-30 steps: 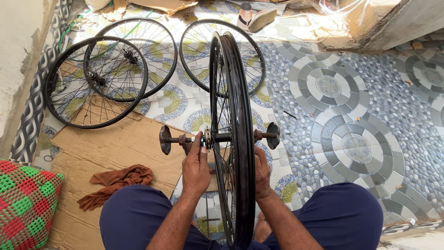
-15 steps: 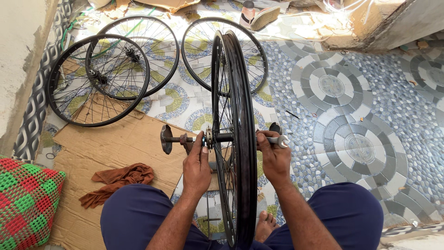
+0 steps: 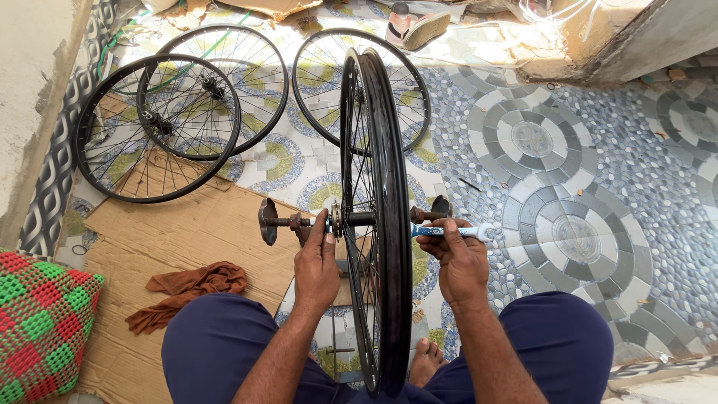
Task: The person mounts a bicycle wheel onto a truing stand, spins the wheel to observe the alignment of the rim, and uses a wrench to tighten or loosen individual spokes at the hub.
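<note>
While I look down from the head view, a flattened cardboard sheet (image 3: 187, 247) fills the lower left, with three spoked wheels (image 3: 157, 127) lying flat above it. At centre, an upright black bicycle wheel (image 3: 378, 224) stands between my knees. My left hand (image 3: 318, 265) pinches its axle (image 3: 299, 221); my right hand (image 3: 462, 262) is clamped on a silver spanner (image 3: 456, 231). A brown rag (image 3: 187, 292) lies lower left.

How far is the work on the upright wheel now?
Done: the upright wheel is rimmed and spoked and sits on its axle. In hand: the left hand grips the axle at the hub, and the right hand holds a spanner on the other end. Left: three wheels lie flat on the floor; whether they are finished I cannot tell.
</note>
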